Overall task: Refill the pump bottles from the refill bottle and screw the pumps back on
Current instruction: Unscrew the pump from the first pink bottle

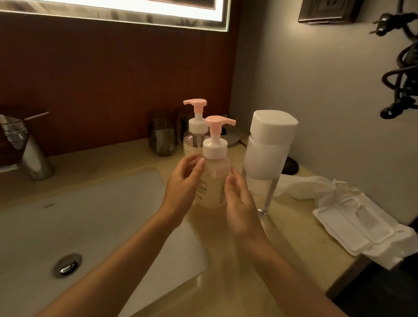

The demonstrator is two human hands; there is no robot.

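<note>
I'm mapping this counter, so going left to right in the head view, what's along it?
Faucet → sink drain → dark glass tumbler → near pump bottle between both hands → refill bottle → white cloth → flat plastic packet.

Two pump bottles stand on the table: the nearer one (212,179) between the hands, the farther one (195,132) behind it, each with one pink pump head. One large refill bottle (267,153) with a white cap stands to the right. Two dark drinking glasses (162,137) sit by the wall, the second (183,126) partly hidden. There is one faucet (23,145), one sink (91,218) with one drain (67,264), one white cloth (305,186), and one flat white packet (357,228). Two hands are in view, the left hand (182,183) and the right hand (238,200).
</note>
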